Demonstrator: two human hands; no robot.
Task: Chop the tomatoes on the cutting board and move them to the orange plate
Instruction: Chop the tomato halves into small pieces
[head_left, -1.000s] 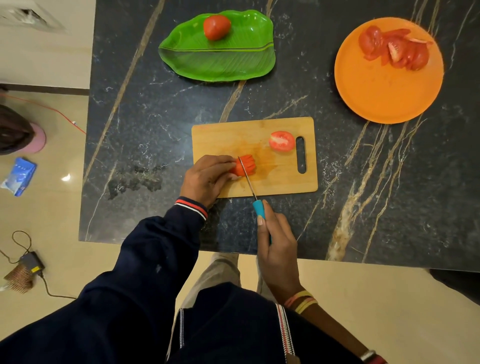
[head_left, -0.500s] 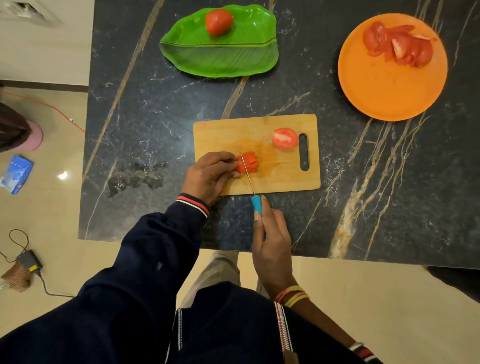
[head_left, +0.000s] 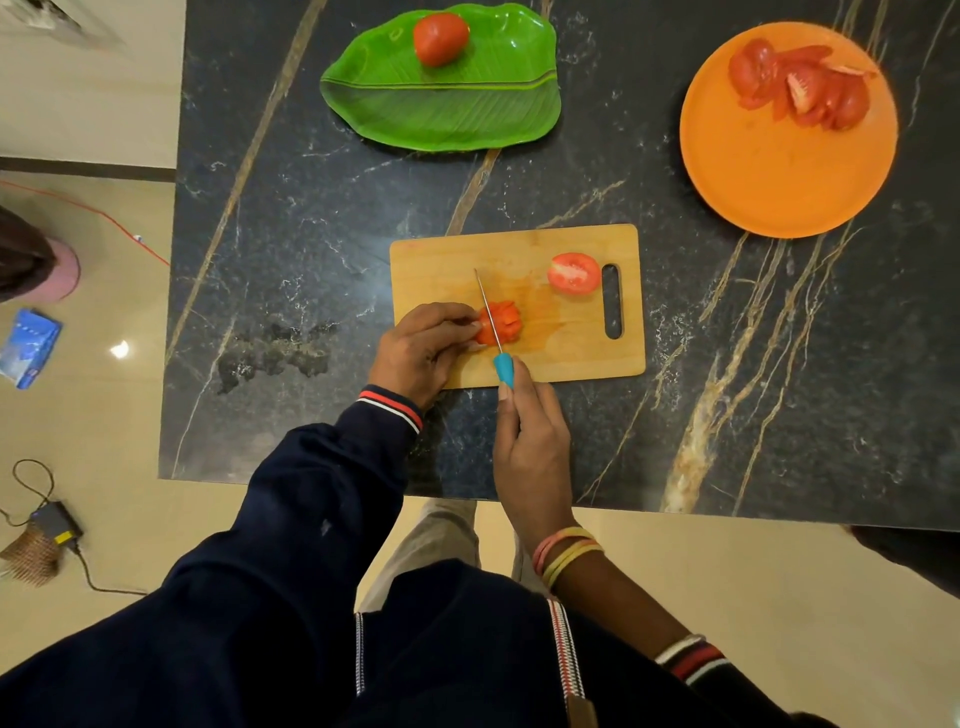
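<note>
Beige tile floor far left of the cutting board, with a blue packet and a black adapter lying on it. Black marble counter with tan veins carries the board near its front edge. Green leaf plate behind-left of board, whole tomato on it. Left hand on board's left part, curled fingertips pinning the part-sliced tomato half. Knife blade lies across that half. Right hand at board's front edge, clenched round the blue handle. Second half cut-face up beside board's slot. Orange plate behind-right of board, slices on its far side.
</note>
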